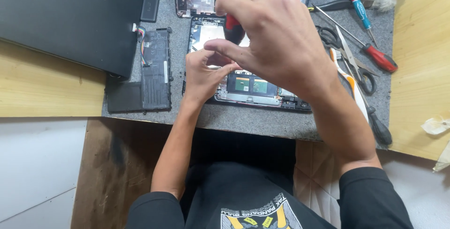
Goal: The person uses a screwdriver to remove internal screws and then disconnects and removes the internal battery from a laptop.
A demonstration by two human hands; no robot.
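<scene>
An opened laptop chassis [262,97] lies on the grey mat, its inner metal plate and touchpad board showing. My right hand [276,36] is raised over it, fingers closed on a red-and-black screwdriver handle [232,28] held upright. My left hand [204,76] rests on the chassis just below, fingertips pinched at the spot under the screwdriver; what they hold is hidden. A flat black battery pack [154,69] with coloured wires lies left of the chassis.
A grey felt mat [243,123] covers the wooden bench. A closed black laptop [70,18] sits at the upper left. To the right lie scissors [356,67], a red-handled screwdriver [380,57], a blue one [362,11], a brush [347,79] and a black-handled tool [380,128].
</scene>
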